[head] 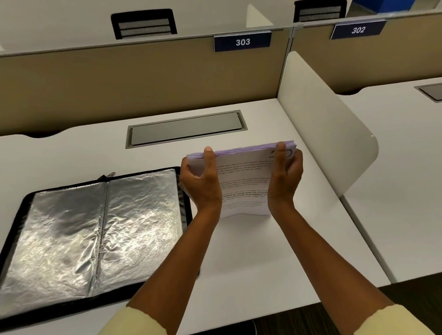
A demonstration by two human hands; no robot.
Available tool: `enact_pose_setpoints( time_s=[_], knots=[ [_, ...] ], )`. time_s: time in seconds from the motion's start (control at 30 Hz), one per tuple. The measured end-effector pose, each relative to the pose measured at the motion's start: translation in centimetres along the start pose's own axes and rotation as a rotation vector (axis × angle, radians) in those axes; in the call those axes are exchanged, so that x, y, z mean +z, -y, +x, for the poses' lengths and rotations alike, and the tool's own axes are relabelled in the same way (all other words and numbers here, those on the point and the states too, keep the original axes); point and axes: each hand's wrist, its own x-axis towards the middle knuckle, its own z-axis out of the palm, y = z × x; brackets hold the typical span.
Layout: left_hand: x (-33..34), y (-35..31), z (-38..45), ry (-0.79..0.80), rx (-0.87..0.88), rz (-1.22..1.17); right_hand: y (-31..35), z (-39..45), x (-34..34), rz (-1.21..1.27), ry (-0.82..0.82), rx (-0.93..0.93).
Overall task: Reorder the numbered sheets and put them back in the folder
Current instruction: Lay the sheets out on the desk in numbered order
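A stack of printed sheets (244,186) stands upright on its lower edge on the white desk (249,258), its top sheet facing me with text and a handwritten number at the upper right, partly hidden by a thumb. My left hand (201,183) grips the stack's left edge, thumb over the front. My right hand (284,175) grips the right edge the same way. The black zip folder (87,240) lies open flat to the left of the sheets, with shiny clear sleeves showing.
A grey cable hatch (185,129) sits in the desk behind the sheets. A white divider panel (325,120) stands on the right, and a beige partition (127,82) labelled 303 runs along the back. Beyond it are two black chairs.
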Motion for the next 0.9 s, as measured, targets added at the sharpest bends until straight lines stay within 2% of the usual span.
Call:
enact_pose_setpoints(
  time_s=[0.2,0.37,0.5,0.57,0.67,0.9],
  knots=[
    [0.1,-0.3,0.1,-0.022,0.030,0.018,0.7,0.9,0.7,-0.010,-0.072,0.054],
    [0.2,-0.1,0.4,-0.010,0.002,0.024,0.9,0.9,0.8,-0.023,-0.056,0.063],
    [-0.3,0.0,0.3,0.078,-0.018,-0.005,0.7,0.8,0.4,-0.012,-0.022,0.062],
    [-1.1,1.0,0.1,0.180,0.002,-0.025,-0.2,0.4,0.0,-0.036,0.011,0.049],
    [-2.9,3.8,0.0,0.279,0.020,0.068,-2.2,-0.7,-1.0,-0.100,0.093,0.059],
    [-6.3,9.6,-0.4,0.328,-0.063,0.267,-6.0,-1.9,-3.8,-0.142,0.318,0.208]
  ],
)
